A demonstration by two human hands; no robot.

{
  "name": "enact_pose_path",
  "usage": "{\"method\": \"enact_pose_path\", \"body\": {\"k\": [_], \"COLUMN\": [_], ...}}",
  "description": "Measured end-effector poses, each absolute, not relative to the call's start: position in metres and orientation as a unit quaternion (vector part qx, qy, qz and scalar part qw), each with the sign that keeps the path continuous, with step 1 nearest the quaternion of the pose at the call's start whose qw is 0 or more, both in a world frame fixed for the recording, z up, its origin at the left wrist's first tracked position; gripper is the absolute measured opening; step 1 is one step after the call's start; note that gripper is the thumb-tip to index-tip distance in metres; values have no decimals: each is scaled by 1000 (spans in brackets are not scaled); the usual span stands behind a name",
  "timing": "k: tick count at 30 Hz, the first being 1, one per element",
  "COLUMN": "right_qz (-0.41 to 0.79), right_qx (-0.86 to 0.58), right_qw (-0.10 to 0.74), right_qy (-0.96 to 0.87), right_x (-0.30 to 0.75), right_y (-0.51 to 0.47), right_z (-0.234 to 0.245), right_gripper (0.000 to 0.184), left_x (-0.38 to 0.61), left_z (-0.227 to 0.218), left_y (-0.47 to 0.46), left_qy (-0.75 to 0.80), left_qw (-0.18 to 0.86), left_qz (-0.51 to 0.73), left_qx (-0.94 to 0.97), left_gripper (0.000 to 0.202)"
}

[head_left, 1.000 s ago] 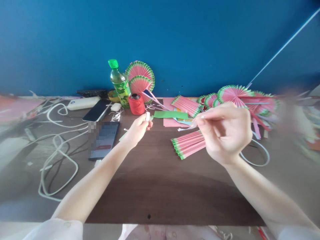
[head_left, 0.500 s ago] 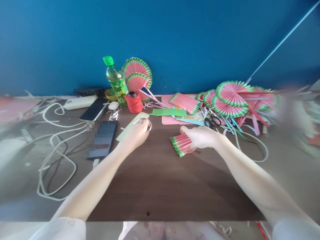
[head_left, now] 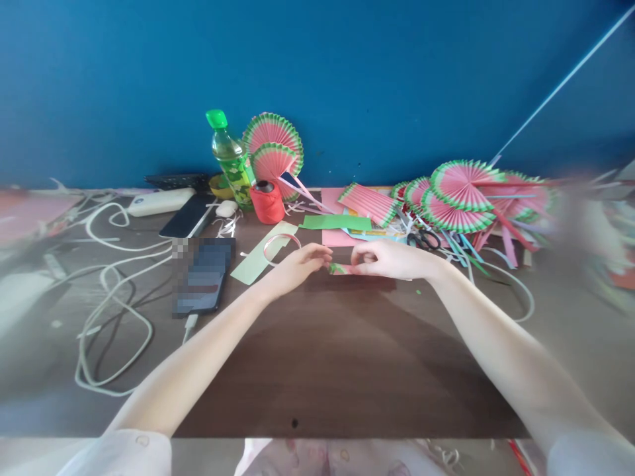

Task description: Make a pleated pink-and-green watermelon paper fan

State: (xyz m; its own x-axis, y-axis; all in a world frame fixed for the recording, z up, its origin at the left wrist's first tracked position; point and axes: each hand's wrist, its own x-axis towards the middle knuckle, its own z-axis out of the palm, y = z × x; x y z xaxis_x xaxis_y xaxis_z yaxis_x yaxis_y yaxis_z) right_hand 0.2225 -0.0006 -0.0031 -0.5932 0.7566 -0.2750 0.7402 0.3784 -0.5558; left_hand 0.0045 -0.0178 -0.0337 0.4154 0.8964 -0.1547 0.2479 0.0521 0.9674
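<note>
My right hand [head_left: 391,259] is closed on a pleated paper strip [head_left: 342,270], pink with a green edge, held flat and nearly edge-on above the table; much of it is hidden by the fingers. Beside its left end is my left hand [head_left: 302,264], fingers curved and slightly apart. Whether its fingertips touch the strip is hard to make out. Left of that hand, a clear tape roll [head_left: 266,251] lies partly over a pale green paper strip [head_left: 251,264].
Pleated watermelon-coloured fans [head_left: 461,188] pile up at back right, near black scissors [head_left: 423,239]. Bright green paper [head_left: 337,223] lies at the back. A drink bottle [head_left: 231,162] and a red roll [head_left: 268,203] stand at back left. Phones [head_left: 206,274] and white cables [head_left: 116,317] occupy the left.
My left hand has let go of the tape roll and moved right to the pleated strip. My right hand has moved slightly up and left, turning the strip nearly edge-on.
</note>
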Motion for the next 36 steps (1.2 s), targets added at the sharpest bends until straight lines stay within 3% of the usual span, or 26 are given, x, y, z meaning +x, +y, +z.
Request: {"method": "enact_pose_path", "body": {"k": [5, 8, 15, 19, 23, 28, 36], "right_qz": [335, 328, 316, 342, 482, 628, 634], "right_qx": [-457, -454, -485, -492, -383, -286, -291], "right_qw": [69, 100, 158, 323, 475, 464, 471], "right_qy": [-821, -822, -800, -732, -629, -556, -541], "right_x": [220, 216, 212, 219, 222, 209, 195], "right_y": [-5, -9, -14, -13, -16, -19, -9], "right_z": [5, 5, 7, 17, 25, 17, -13], "right_gripper": [46, 44, 39, 24, 13, 30, 37], "left_x": [11, 17, 21, 18, 17, 20, 35], "left_z": [-37, -35, -36, -39, -44, -49, -45], "left_y": [-24, -28, -27, -22, -18, -18, -31], "left_qy": [364, 356, 379, 434, 463, 469, 451], "left_qw": [703, 699, 678, 659, 641, 663, 717], "left_qz": [333, 349, 392, 447, 497, 519, 502], "left_qx": [513, 513, 493, 421, 358, 267, 176], "left_gripper": [37, 41, 20, 15, 12, 6, 9]}}
